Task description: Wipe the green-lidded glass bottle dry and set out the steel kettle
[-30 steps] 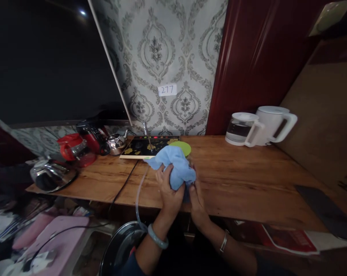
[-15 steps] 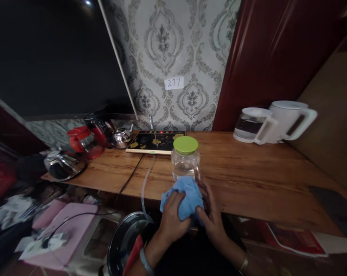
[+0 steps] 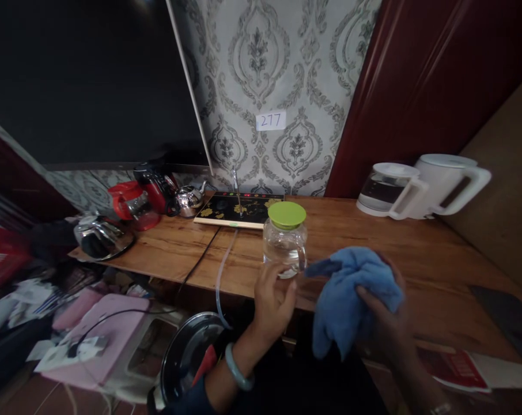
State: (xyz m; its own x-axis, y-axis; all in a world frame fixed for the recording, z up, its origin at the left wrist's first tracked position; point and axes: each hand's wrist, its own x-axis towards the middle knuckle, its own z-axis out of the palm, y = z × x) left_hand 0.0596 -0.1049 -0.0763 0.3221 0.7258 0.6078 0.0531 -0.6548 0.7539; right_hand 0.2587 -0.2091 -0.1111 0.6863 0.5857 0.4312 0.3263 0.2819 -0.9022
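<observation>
My right hand [image 3: 393, 317] grips a crumpled blue cloth [image 3: 351, 294], held up over the front edge of the wooden table and partly blurred. My left hand [image 3: 273, 302] has its fingers loosely apart with nothing in them, just in front of a glass pitcher [image 3: 284, 242]. The pitcher stands upright on the table near the front edge, with a bright green lid [image 3: 287, 214] on top, a glass handle on its right side and clear liquid inside. Whether my left fingertips touch the glass, I cannot tell.
Behind the pitcher lies a black electric tea plate [image 3: 233, 210] with a curved metal spout. A steel kettle [image 3: 99, 236], a red-lidded pot [image 3: 133, 204] and a small teapot [image 3: 189, 200] stand left. White pitchers [image 3: 386, 187] stand right. Below sits a metal pot [image 3: 189, 351].
The blue cloth has left both hands' hold in front of the pitcher and moved right in my right hand. My left hand has let go of it and reached toward the pitcher.
</observation>
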